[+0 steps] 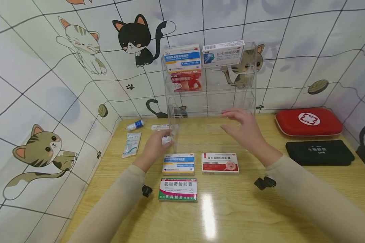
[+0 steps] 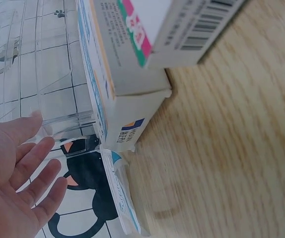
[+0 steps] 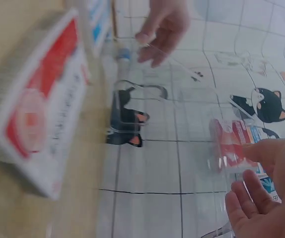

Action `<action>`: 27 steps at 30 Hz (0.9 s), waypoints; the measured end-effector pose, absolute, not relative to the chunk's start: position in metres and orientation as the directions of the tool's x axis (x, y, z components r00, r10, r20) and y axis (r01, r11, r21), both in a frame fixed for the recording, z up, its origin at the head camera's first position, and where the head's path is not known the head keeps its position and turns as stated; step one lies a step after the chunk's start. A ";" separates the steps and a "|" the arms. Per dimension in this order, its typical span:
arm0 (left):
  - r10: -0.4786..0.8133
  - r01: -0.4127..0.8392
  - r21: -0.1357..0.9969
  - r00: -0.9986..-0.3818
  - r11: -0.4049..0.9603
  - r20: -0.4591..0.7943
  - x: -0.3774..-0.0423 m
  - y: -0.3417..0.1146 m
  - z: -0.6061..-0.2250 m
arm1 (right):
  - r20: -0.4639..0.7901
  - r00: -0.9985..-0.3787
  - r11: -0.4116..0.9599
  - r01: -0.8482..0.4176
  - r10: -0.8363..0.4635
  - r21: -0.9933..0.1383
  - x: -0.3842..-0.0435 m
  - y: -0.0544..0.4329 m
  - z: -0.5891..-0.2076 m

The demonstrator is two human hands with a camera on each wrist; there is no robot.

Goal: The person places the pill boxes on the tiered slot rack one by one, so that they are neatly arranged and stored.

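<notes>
Head view: left hand (image 1: pixel 156 146), fingers loose, at left edge of clear tiered acrylic rack (image 1: pixel 211 101); right hand (image 1: pixel 244 131), fingers parted, near its right side. Blue-white carton (image 1: pixel 178 164), red-white carton (image 1: pixel 220 163), green-magenta carton (image 1: pixel 178 189) face-up before rack, likely for legibility.

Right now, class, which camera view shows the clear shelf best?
The head view: it faces the clear shelf and takes in nearly all of it. The left wrist view has only part, turned sideways; the right wrist view shows only part, blurred.
</notes>
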State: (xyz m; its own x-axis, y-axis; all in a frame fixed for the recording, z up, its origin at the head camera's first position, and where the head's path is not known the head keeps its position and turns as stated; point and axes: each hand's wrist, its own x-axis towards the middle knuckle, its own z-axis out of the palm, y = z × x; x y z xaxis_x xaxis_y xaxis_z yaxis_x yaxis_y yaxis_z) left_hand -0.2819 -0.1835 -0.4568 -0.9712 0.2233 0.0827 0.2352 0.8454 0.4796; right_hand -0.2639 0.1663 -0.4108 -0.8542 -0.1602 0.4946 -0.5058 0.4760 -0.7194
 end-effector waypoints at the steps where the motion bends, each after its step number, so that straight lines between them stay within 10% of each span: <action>1: 0.223 0.235 0.482 -0.971 0.844 0.083 -0.282 -0.184 -0.457 | 0.489 -0.855 0.494 -0.505 -0.173 -0.708 -0.258 0.169 -0.416; 27: 0.222 0.239 0.484 -0.971 0.841 0.095 -0.281 -0.183 -0.458 | 0.105 -0.929 0.655 -0.328 -0.356 -0.681 -0.199 0.216 -0.489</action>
